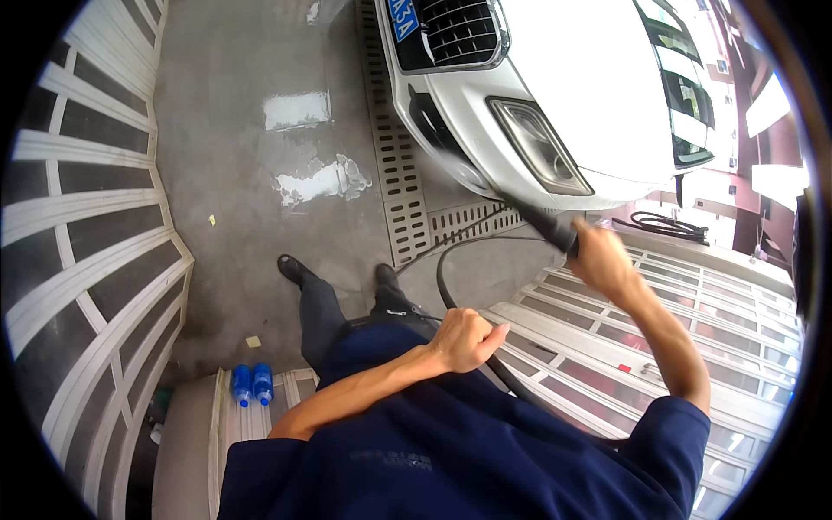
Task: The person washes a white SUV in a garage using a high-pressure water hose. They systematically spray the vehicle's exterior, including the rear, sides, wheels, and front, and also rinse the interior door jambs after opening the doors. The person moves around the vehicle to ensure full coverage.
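My right hand (pixel 604 260) is closed round the rear end of a black spray wand (pixel 542 224). The wand reaches forward and left to the front bumper of a white car (pixel 472 113), below its headlight (pixel 539 146). Its far end is smeared, so I cannot tell whether it touches the bumper. In front of my body, my left hand (pixel 468 340) is curled with the thumb sticking out. A black hose (pixel 444 277) runs into this hand from the floor side and comes out past it toward my right side. The palm and the grip itself are hidden.
A slotted metal drain cover (pixel 403 178) runs along the car's front. White framed panels rise at left (pixel 87 208) and lower right (pixel 693 303). Two blue bottles (pixel 252 384) stand at lower left. A coiled black hose (pixel 663 225) lies beyond my right hand.
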A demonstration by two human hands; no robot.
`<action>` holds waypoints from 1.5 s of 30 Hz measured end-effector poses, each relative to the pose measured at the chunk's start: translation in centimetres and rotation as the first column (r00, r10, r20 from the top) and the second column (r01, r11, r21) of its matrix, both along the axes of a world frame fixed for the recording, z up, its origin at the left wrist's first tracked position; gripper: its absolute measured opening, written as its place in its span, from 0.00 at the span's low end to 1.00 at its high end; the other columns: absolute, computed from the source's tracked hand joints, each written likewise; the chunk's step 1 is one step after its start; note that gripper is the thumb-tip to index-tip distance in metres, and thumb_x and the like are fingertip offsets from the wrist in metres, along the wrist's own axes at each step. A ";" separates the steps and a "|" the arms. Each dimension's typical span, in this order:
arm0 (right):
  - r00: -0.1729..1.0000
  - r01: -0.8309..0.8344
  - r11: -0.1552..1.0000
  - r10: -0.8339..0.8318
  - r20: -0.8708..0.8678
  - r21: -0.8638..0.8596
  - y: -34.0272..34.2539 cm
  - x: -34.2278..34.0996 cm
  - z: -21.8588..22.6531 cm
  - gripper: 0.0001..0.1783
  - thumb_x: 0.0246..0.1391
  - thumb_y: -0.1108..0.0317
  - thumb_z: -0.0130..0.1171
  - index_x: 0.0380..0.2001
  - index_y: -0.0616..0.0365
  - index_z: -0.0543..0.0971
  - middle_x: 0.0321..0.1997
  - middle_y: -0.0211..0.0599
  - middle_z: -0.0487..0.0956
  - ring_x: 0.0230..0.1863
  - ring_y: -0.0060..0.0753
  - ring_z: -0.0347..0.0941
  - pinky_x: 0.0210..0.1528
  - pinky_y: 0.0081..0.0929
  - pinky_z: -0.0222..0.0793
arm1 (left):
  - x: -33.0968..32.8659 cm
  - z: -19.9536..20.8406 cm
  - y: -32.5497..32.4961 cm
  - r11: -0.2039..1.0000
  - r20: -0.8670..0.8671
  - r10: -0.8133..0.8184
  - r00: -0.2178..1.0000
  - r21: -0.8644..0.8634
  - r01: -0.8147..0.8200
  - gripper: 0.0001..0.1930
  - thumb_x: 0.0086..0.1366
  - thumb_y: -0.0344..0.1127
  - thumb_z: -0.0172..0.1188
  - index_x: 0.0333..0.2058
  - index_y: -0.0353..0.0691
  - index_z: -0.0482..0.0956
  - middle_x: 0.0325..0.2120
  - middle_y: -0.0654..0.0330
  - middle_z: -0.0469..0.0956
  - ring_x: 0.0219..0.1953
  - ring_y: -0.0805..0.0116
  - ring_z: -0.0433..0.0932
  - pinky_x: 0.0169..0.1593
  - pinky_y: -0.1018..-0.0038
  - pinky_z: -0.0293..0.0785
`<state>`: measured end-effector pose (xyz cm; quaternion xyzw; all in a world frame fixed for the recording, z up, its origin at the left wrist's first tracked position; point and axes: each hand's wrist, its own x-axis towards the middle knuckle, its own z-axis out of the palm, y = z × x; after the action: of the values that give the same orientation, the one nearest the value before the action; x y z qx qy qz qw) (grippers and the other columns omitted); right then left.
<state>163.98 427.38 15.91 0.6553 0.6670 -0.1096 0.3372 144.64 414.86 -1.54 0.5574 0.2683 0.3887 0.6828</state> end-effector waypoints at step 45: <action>0.982 -0.175 0.746 0.182 0.057 0.643 30.3 -16.4 17.2 0.13 0.44 0.74 0.58 0.34 0.72 0.81 0.27 0.57 0.82 0.28 0.49 0.82 0.37 0.43 0.76 | -11.0 6.5 12.8 0.959 0.081 0.270 0.959 0.061 -0.275 0.23 0.71 0.34 0.49 0.14 0.33 0.75 0.11 0.53 0.73 0.13 0.58 0.73 0.23 0.68 0.68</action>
<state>147.60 457.70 33.07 0.6638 0.7249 0.1560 0.0973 133.62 427.70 4.94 0.5247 0.3038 0.5081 0.6117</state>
